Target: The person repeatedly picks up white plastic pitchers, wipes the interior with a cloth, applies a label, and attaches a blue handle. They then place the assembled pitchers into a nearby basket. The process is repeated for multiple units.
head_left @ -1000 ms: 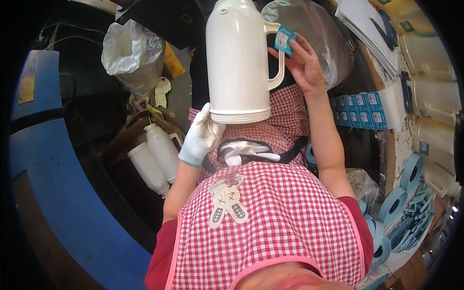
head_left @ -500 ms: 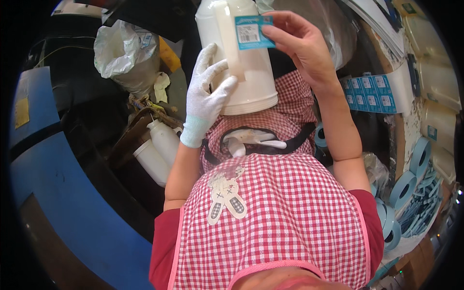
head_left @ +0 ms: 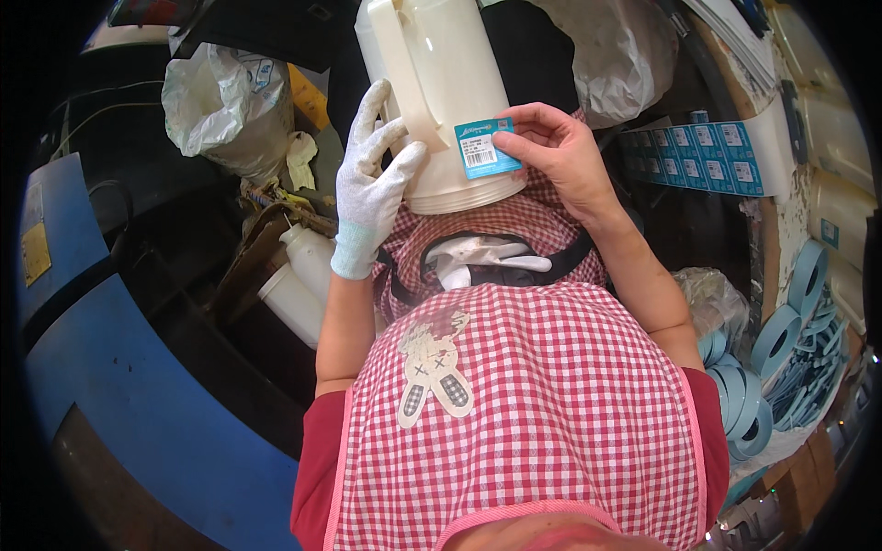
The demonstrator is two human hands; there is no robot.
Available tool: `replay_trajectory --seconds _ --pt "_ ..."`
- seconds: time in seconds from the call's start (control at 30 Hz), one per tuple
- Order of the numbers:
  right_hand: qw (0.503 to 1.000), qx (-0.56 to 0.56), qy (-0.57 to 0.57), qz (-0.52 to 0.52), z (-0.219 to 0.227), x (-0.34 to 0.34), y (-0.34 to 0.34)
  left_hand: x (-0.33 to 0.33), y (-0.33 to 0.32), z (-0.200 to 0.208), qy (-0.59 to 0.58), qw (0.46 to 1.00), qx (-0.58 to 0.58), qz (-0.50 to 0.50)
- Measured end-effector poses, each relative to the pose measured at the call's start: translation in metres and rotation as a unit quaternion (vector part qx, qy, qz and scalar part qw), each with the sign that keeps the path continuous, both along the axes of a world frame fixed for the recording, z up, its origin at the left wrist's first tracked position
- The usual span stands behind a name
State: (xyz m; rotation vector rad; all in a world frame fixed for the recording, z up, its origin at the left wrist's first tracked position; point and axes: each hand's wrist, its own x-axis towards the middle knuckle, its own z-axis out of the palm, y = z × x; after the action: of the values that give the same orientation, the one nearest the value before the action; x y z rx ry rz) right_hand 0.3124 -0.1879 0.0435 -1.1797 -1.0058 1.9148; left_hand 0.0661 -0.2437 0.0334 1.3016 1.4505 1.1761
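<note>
A cream-white plastic jug (head_left: 459,83) with a long side handle (head_left: 404,73) lies over my lap, its ridged round end toward me. My left hand (head_left: 372,184), in a white knit glove with a pale green cuff, holds the jug by its left side, fingers spread around the handle area and thumb against it. My bare right hand (head_left: 565,161) pinches a blue and white sticker label (head_left: 482,149) between thumb and fingers. The label lies over the lower right of the jug's wall; whether all of it touches I cannot tell.
A sheet of similar labels (head_left: 703,156) hangs at the right. Beside it are rolls of pale blue tape (head_left: 779,340) and a heap of blue strips (head_left: 813,367). On the left stand a bag-lined bin (head_left: 225,110), white plastic containers (head_left: 296,298) and a blue panel (head_left: 138,395).
My right hand has brought the label down, from up by the handle to the jug's lower right wall. The jug has turned and tilted slightly, its handle now further left.
</note>
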Motion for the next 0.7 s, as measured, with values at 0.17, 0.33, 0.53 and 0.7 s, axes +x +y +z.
replay_trajectory --seconds 0.17,0.33,0.53,0.7 --pt "1.000 0.013 -0.006 -0.005 -0.005 -0.002 -0.003 0.002 -0.001 0.003 -0.006 1.000 -0.004 0.001" --pt "0.970 0.187 -0.154 0.024 -0.010 -0.004 -0.006 0.001 -0.002 0.003 0.018 1.000 0.008 -0.010" --pt "0.884 0.408 -0.221 -0.046 -0.009 -0.007 0.129 -0.001 -0.010 0.005 -0.058 0.996 0.018 -0.066" --pt "0.968 0.176 -0.058 0.167 -0.021 -0.112 0.259 -0.029 -0.014 0.023 0.093 0.988 0.057 -0.107"
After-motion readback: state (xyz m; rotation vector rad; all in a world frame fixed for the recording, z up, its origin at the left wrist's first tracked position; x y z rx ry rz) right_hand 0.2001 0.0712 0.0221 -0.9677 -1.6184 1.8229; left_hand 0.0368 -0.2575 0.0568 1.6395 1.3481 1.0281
